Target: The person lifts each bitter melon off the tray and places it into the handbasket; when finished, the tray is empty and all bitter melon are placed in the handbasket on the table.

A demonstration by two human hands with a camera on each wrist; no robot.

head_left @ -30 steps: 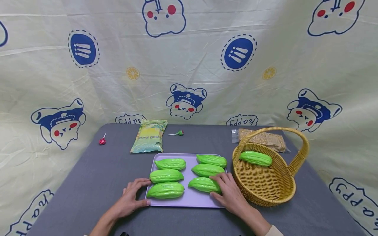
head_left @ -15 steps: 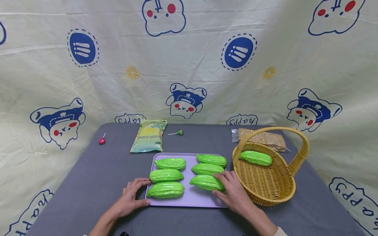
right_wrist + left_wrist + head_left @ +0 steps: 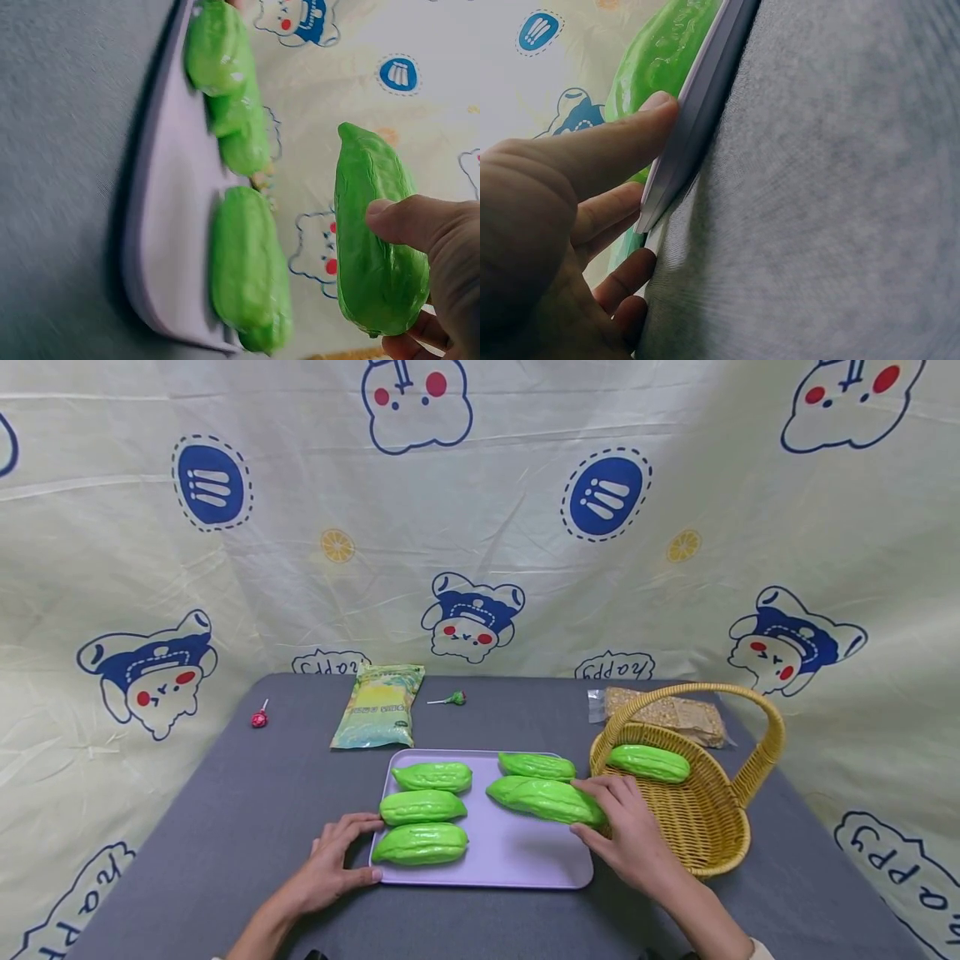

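My right hand (image 3: pixel 630 831) pinches a green bitter melon (image 3: pixel 577 806) between thumb and fingers, raised over the right edge of the lilac tray (image 3: pixel 510 860). The right wrist view shows the held bitter melon (image 3: pixel 379 247) apart from those on the tray, thumb across its side. Three bitter melons lie in a column at the tray's left, the nearest one (image 3: pixel 422 844) by my left hand. At the tray's right are a far bitter melon (image 3: pixel 536 766) and another partly hidden behind the held one. My left hand (image 3: pixel 330 868) rests thumb and fingertips against the tray's left rim (image 3: pixel 697 97).
A wicker basket (image 3: pixel 686 827) with a tall handle stands right of the tray, holding one bitter melon (image 3: pixel 648 762). Behind it lies a clear bag of grains (image 3: pixel 667 714). Beyond the tray are a green-yellow packet (image 3: pixel 378 706), a green lollipop (image 3: pixel 456 697) and a red lollipop (image 3: pixel 259 718).
My right hand has lifted the nearest right-hand bitter melon from the tray and carried it right and up toward the basket. My left hand has stayed at the tray's left rim.
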